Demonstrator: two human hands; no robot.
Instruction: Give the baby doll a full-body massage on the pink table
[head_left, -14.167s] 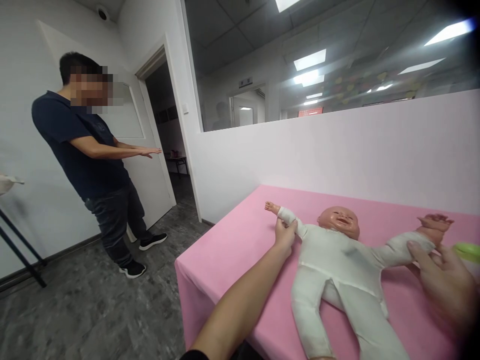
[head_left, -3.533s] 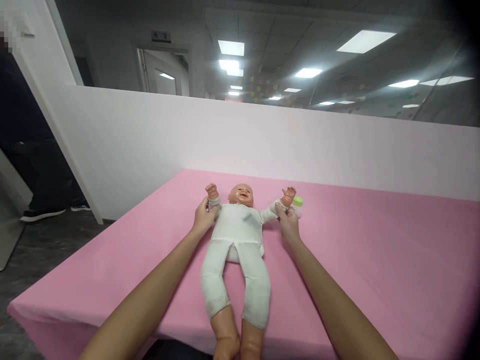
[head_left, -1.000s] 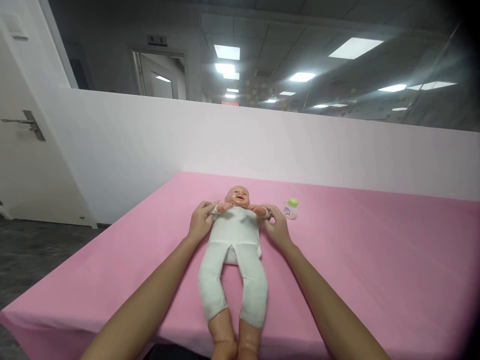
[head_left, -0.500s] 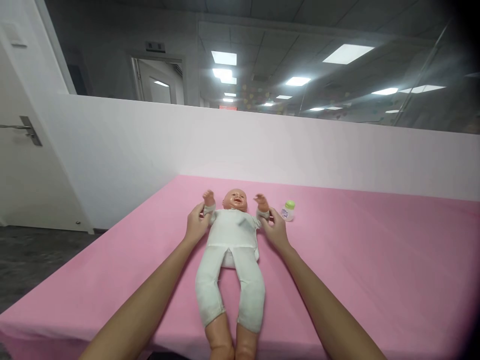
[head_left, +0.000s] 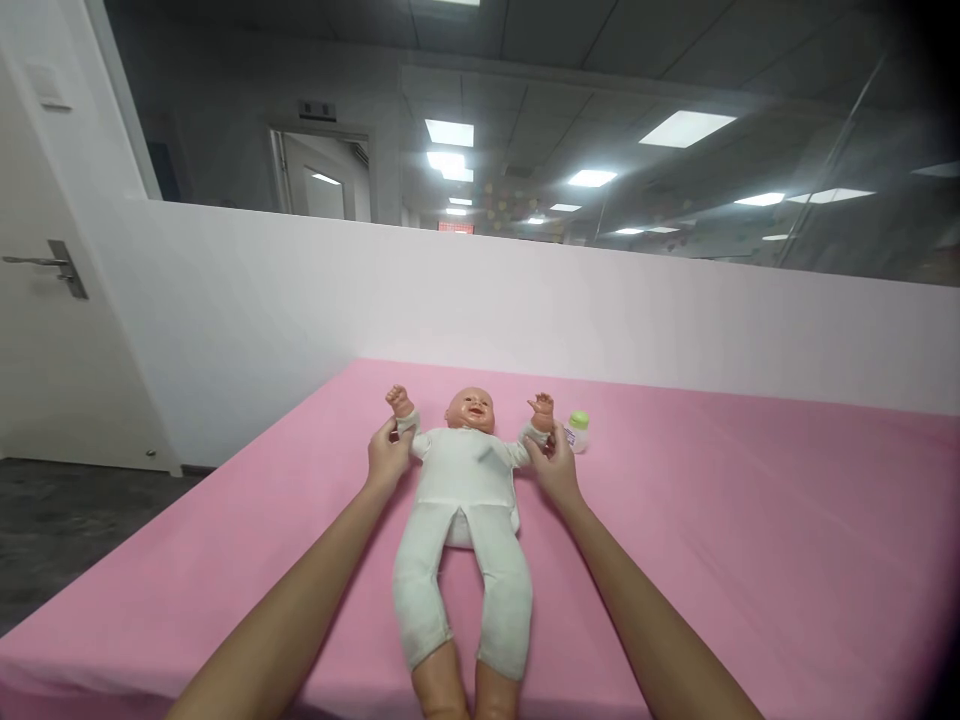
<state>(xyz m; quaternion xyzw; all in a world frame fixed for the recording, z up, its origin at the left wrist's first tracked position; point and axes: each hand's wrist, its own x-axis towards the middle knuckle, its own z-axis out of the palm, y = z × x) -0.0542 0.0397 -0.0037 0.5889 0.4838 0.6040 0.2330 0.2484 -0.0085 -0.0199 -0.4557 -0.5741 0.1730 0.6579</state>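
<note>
A plastic baby doll in a soft white one-piece suit (head_left: pixel 463 500) lay flat on its back on the bench with the smooth pink cloth over it (head_left: pixel 750 560). Its head was at the far side and its bare feet hung near the close edge. It lay near the middle of the bench, a bit to the left.

The person's left hand (head_left: pixel 385 462) was closed around the doll's arm on the left side, just below the little fist. The right hand (head_left: pixel 556 468) was closed around the doll's other arm, by the wrist. Both doll arms were held out wide and bent up, so the two small fists pointed to the far wall. I think the hands held the wrists because that is the easy spot to move a doll's arms from.

A small clear bottle with a green cap (head_left: pixel 577 431) stood upright just to the right of the right hand, close to the doll's raised fist. It seemed kept close enough to grab.

I counted one doll, one bottle, one bench and two hands. A white door with a metal handle (head_left: pixel 52 266) stood far off on the left.
</note>
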